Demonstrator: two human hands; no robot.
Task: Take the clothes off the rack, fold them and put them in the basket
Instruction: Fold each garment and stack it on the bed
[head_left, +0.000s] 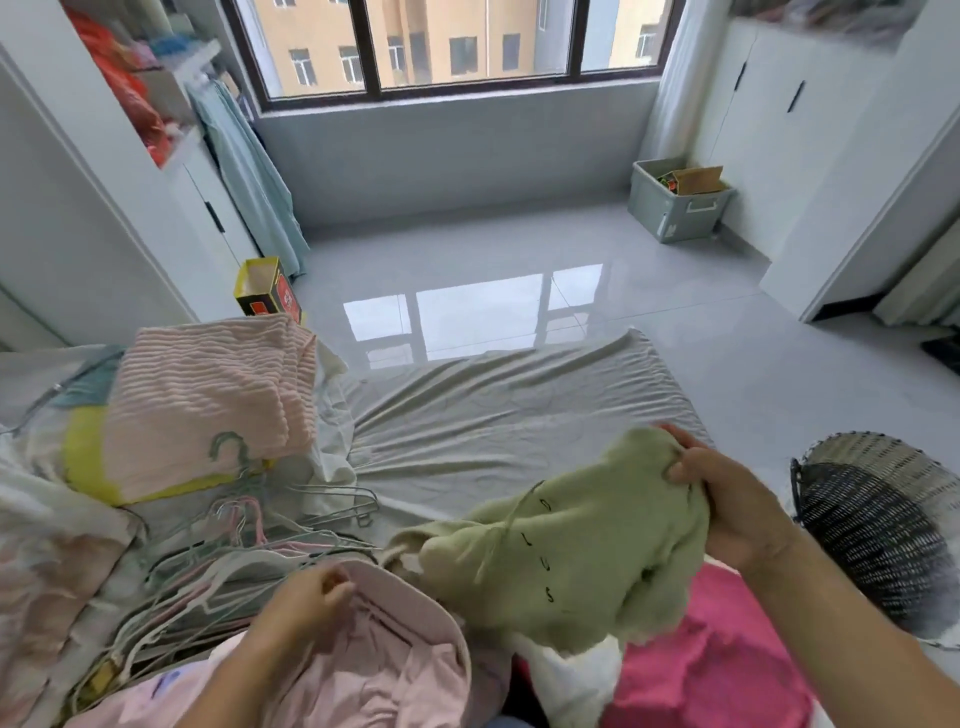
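Beside the basket (878, 525), right hand (727, 499) fingers pinch the green garment (582, 551).

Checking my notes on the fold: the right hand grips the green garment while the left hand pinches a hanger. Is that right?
Not quite. In the head view the left hand pinches the pink garment, not a hanger; the hangers lie apart on the bed. The right hand does grip the green garment.

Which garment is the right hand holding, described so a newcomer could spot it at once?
Start at the woven basket on the right edge. Just left of it the right hand grips a fuzzy pale green garment. Unlike the pink clothes around it, it has dark letters running down it and a drawstring.
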